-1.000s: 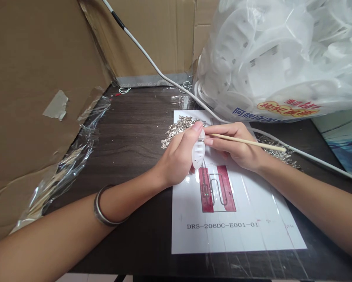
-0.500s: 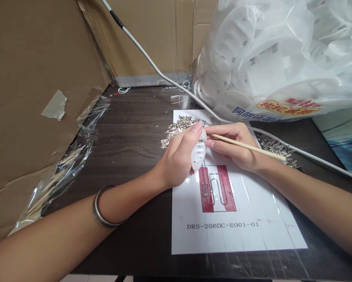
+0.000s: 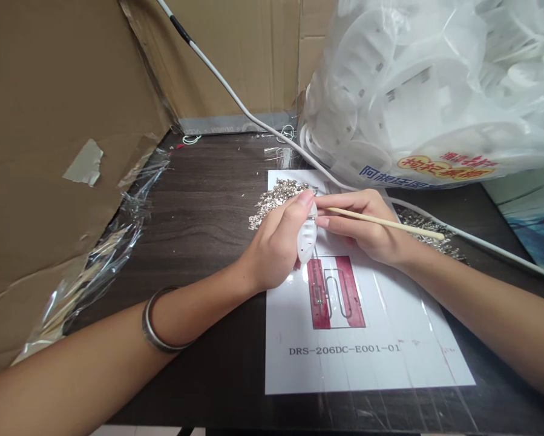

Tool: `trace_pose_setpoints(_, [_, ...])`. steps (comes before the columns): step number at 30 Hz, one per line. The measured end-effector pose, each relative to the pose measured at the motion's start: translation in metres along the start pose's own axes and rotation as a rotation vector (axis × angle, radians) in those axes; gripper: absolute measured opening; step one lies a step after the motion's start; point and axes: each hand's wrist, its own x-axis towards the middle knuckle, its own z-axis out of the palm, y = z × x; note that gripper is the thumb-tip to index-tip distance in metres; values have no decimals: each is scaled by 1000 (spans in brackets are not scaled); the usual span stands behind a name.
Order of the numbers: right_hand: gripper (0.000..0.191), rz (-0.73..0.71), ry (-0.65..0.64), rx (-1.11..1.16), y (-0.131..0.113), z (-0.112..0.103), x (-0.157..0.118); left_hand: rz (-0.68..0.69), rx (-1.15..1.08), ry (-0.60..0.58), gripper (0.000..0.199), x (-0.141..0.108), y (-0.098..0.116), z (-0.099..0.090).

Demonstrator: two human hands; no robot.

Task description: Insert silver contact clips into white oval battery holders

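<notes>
My left hand (image 3: 281, 242) is closed around a round white plastic part (image 3: 306, 242), held tilted with its edge toward me above a printed sheet (image 3: 326, 375). Thumb and fingers grip its upper rim. From the right, my right hand (image 3: 367, 221) pinches a thin wooden stick (image 3: 385, 221); its fingertips meet the white part's side near a small metallic piece. The stick's tip is hidden at the fingers. Behind my left hand lies a pile of small silvery metal pieces (image 3: 278, 192).
Another pile of metal pieces (image 3: 435, 233) sits beyond my right forearm. A large clear bag (image 3: 435, 109) full of white plastic parts stands at the back right. A white cable (image 3: 253, 121) crosses the workspace. Cardboard (image 3: 63, 121) walls the left and back.
The white part has turned slightly in my left hand, showing its face more edge-on. The stick's free end has dipped or shifted a little toward the right and up.
</notes>
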Motion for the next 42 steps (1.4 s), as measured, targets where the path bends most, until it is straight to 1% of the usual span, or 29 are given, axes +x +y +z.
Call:
trace_pose_setpoints(7, [17, 37, 3, 24, -1, -1, 0, -41, 5, 5, 57, 0, 1, 0])
trace_pose_setpoints(12, [16, 35, -8, 30, 0, -2, 1, -33, 12, -8, 59, 2, 1, -1])
trace_pose_setpoints(16, [16, 35, -6, 23, 0, -1, 2, -19, 16, -1, 57, 1, 2, 0])
trace_pose_setpoints(22, [15, 7, 4, 43, 0, -1, -1, -1, 45, 5, 63, -1, 2, 0])
trace_pose_setpoints(24, [14, -9, 38, 57, 3, 0, -1, -5, 35, 6, 66, -1, 1, -1])
trace_pose_setpoints(28, [11, 14, 244, 109, 11, 4, 0, -49, 5, 17, 68, 0, -2, -2])
trace_pose_setpoints(30, [9, 32, 314, 122, 13, 6, 0, -70, -14, 27, 67, 0, -3, -3])
trace_pose_setpoints(39, [8, 53, 340, 149, 13, 10, 1, -109, -58, 63, 61, 3, 0, -2])
trace_pose_setpoints(42, [9, 30, 310, 154, 11, 8, 1, -104, -61, 65, 61, 3, 1, -2])
